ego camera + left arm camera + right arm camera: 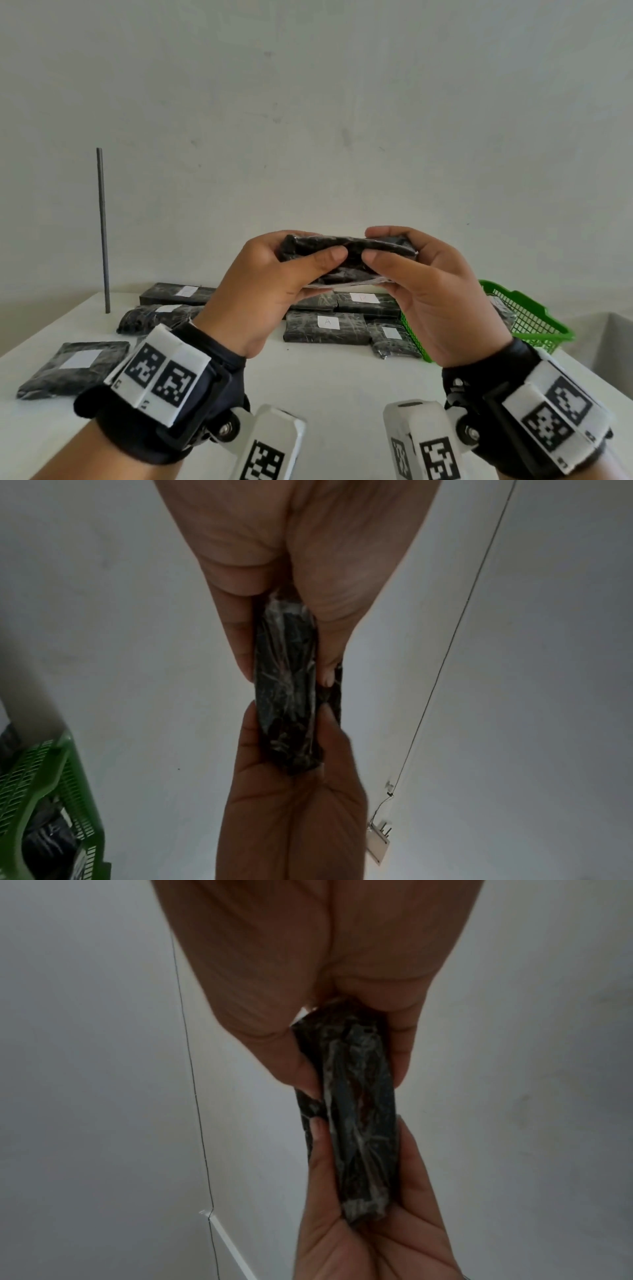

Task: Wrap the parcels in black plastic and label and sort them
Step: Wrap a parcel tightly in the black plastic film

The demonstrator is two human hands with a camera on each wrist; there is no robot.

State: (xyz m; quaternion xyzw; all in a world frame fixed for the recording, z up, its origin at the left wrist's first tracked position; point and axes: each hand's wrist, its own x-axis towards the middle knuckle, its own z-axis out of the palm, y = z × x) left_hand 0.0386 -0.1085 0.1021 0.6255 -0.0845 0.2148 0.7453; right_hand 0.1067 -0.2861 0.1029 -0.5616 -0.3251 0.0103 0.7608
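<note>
A small parcel (346,255) wrapped in crinkled black plastic is held up above the white table (325,377), edge towards me. My left hand (308,250) grips its left end, thumb on the near face and fingers behind. My right hand (380,245) grips the right end the same way, and the two thumb tips almost meet. In the left wrist view the parcel (287,685) runs between my left hand (286,669) above and my right hand (294,804) below. The right wrist view shows the parcel (359,1110) pinched by my right hand (352,1069), with my left hand (369,1218) opposite.
Several black-wrapped parcels with white labels lie at the back of the table, one marked A (327,327). Another labelled parcel (75,368) lies at the near left. A green mesh basket (527,318) stands at the right edge. An upright grey rod (102,229) rises at the back left.
</note>
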